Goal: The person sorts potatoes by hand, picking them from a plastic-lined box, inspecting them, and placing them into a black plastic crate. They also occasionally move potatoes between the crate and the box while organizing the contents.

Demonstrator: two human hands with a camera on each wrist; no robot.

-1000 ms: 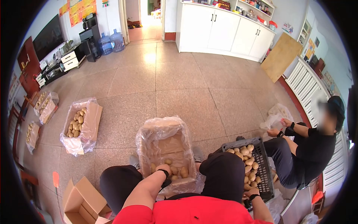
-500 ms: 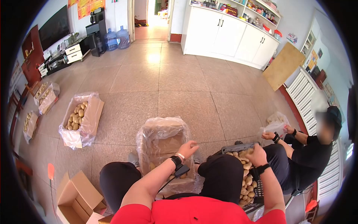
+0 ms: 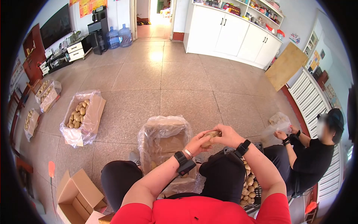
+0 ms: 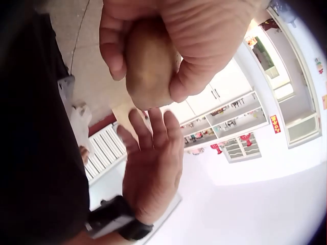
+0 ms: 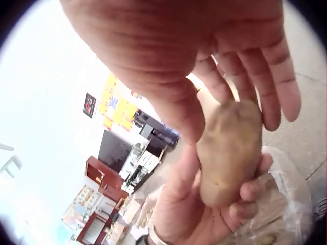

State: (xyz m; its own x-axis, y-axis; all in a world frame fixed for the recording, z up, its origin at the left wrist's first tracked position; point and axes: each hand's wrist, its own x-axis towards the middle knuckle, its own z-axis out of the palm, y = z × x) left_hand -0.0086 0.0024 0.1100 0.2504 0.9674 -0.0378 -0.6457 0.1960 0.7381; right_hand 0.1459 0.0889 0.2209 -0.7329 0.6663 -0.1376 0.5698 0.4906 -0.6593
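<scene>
In front of my right knee, my left hand grips a long brown potato. The left wrist view shows its thumb and fingers curled round the potato's sides. My right hand is at the potato's other end, its fingers fairly straight and their tips right at the skin. Between my legs stands a cardboard box lined with clear plastic, a few potatoes at its near end, partly hidden by my left forearm. Beside my right leg is a black plastic crate full of potatoes, partly covered by my right arm.
Another lined box of potatoes stands on the floor to the left, with several more beyond it. An open cardboard box lies near my left leg. At the right sits a person in black, handling a clear plastic bag.
My left hand has come up out of the lined box. My right hand has lifted a potato from the crate and brought it leftward, where my left hand has taken hold of it.
</scene>
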